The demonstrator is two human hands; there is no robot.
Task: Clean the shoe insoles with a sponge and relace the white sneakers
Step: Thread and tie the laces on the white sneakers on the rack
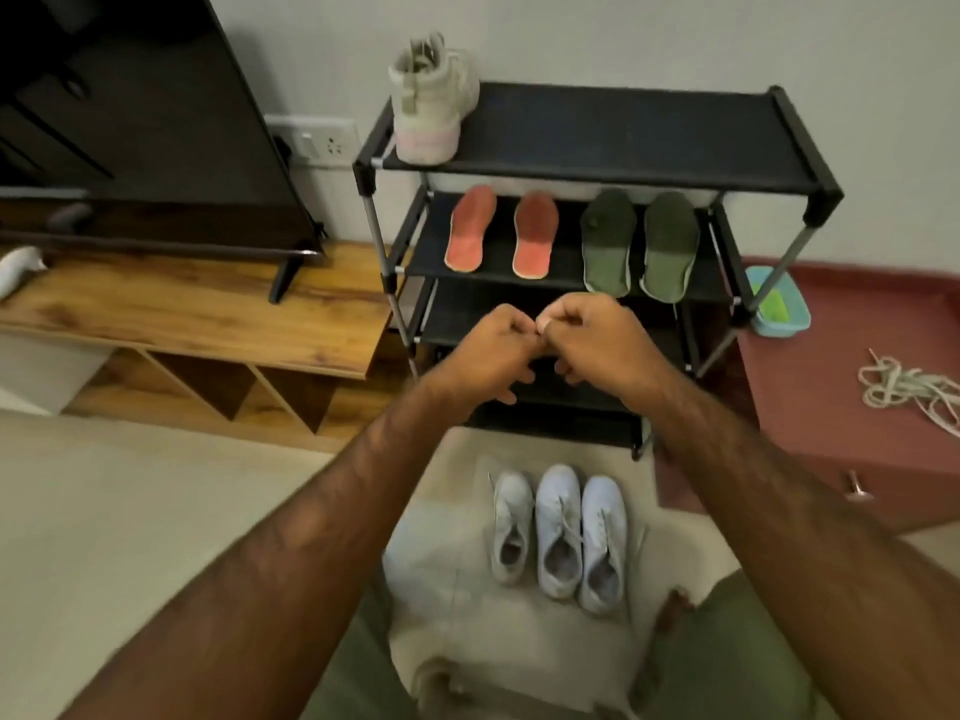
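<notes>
Both arms reach forward over the floor. Left hand (pixel 485 356) and right hand (pixel 597 345) meet at the fingertips in front of the lower shelves of the black shoe rack (pixel 623 127).

Grip: fingers of both hands are curled, thumb and forefinger tips together and touching the other hand's. There is a small pale spot where they meet; I cannot tell whether it is a nail or something pinched, so I cannot tell whether either hand holds anything.

Three white sneakers (pixel 558 532) stand side by side on the floor, near, between the person's knees, with toes pointing far. They are well apart from the hands.

Rack, second shelf: a pair of red insoles (pixel 470 228) on the left and a pair of green insoles (pixel 608 241) on the right, all lying flat. Top shelf, far left corner: one beige high-top shoe (pixel 431 101) stands upright, heel toward the camera.

Right of the rack is a low maroon surface (pixel 810 407). On it a loose heap of white laces (pixel 904 387) lies at the right edge of view. A teal tub (pixel 787 324) just beside the rack's right leg holds a green block (pixel 774 304).

On the left, a wooden surface (pixel 197 304) carries a dark television (pixel 145 122).
</notes>
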